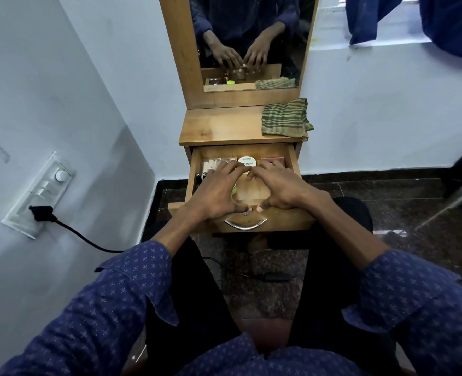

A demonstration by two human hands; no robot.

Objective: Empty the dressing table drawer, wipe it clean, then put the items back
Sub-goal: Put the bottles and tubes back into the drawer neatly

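Drawer (pixel 292 158) open, items at its far end. Left hand (pixel 213 191) and right hand (pixel 281 185) spread flat over them, gripping nothing. Jar (pixel 247 161) just beyond fingertips, midway. Cloth (pixel 285 118) far right on table (pixel 219 126).

Both hands reach into the open drawer (pixel 194 169) of the wooden table (pixel 219 126). The left hand (pixel 213 191) and right hand (pixel 281 185) lie palm-down, fingers spread over the items. A round white jar (pixel 247 160) sits at the back. A striped green cloth (pixel 285 118) lies on the tabletop, below the mirror (pixel 251 36).
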